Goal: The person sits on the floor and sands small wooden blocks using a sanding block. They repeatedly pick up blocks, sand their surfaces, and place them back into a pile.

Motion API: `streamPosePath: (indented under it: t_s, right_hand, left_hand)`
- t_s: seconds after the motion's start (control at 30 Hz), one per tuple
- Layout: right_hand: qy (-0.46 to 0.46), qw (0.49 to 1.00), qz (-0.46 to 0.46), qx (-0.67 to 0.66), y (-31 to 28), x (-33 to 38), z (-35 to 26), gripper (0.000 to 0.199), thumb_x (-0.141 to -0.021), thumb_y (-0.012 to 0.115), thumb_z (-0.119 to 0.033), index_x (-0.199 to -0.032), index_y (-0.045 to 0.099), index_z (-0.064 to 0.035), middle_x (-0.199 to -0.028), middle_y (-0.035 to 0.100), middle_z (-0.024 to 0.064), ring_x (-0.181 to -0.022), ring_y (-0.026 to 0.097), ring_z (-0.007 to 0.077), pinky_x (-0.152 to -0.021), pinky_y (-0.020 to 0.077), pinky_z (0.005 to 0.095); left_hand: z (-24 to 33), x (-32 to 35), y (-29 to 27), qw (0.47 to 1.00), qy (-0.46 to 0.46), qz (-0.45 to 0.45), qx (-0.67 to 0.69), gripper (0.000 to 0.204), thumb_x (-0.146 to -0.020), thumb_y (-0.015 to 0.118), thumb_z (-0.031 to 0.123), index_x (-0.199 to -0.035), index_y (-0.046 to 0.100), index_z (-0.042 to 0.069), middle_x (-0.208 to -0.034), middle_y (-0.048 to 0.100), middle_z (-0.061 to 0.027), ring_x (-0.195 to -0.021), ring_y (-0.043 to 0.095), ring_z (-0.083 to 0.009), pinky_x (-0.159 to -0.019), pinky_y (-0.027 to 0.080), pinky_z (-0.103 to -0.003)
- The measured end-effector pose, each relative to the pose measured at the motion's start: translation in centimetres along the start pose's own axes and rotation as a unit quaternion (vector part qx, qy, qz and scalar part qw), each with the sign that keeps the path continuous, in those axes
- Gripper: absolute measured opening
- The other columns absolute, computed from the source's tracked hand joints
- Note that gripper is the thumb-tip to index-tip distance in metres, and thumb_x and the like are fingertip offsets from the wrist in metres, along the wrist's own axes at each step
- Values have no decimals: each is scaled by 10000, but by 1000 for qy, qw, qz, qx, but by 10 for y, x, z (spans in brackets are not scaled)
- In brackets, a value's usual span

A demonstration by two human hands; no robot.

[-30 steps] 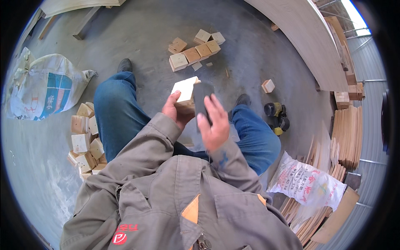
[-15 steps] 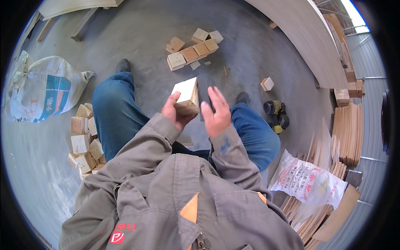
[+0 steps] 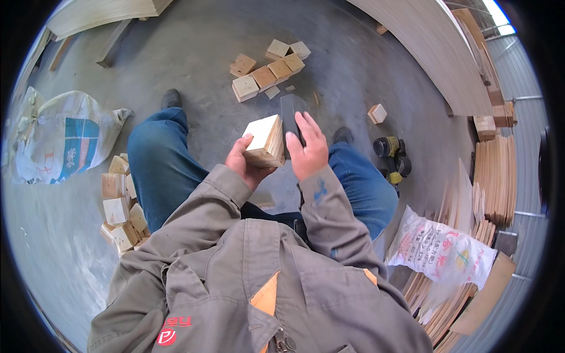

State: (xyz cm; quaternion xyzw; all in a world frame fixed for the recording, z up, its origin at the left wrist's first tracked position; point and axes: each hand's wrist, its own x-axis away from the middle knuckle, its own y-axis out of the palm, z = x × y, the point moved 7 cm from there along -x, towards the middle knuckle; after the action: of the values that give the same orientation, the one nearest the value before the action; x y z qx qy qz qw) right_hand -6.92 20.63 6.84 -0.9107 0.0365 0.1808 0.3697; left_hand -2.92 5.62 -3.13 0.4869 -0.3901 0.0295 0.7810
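Note:
A squarish wooden block (image 3: pixel 263 138), pale on its top face and layered along its side, is held in my left hand (image 3: pixel 247 163). My left thumb presses on its top face while the fingers go underneath, partly hidden. Just right of the block is a dark, flat, elongated piece (image 3: pixel 288 117) of a kind I cannot make out. My right hand (image 3: pixel 309 150) is at this dark piece, with its fingers stretched out and thumb apart. The fingers overlap its right edge; whether they touch it is unclear.
Several wooden blocks (image 3: pixel 263 76) lie ahead on the concrete floor, and more blocks (image 3: pixel 116 210) are piled left of my left leg. One block (image 3: pixel 377 113) and a yellow-black power tool (image 3: pixel 390 156) lie right. Sacks (image 3: pixel 70 138) and thin wood strips (image 3: pixel 493 176) flank me.
My right hand has come closer to the dark piece, its fingers now overlapping it. My left hand keeps its hold on the block. The whole view has shifted slightly.

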Motion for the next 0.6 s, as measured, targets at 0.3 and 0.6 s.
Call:
streamPosePath:
  t_s: [0.3,0.6]
  right_hand:
    - [-107,994,-22,-7,-20,51,-68,514,-868,723,-119,-1368,643,-30,-1448,569,243,-1207,602,389,-1038,469,451]
    - [-52,998,31,3,-10,2,-2,489,-886,723,-159,-1355,652,-40,-1407,591,256,-1170,618,417,-1002,485,478]
  left_hand:
    - [5,-4,3,997,15,-36,67,628,-978,574,434,-1481,462,75,-1401,586,-162,-1287,575,-333,-1122,430,-493]
    - [0,11,17,1000,-1,1,-24,637,-992,511,496,-1484,498,92,-1435,587,-142,-1291,582,-349,-1095,467,-527]
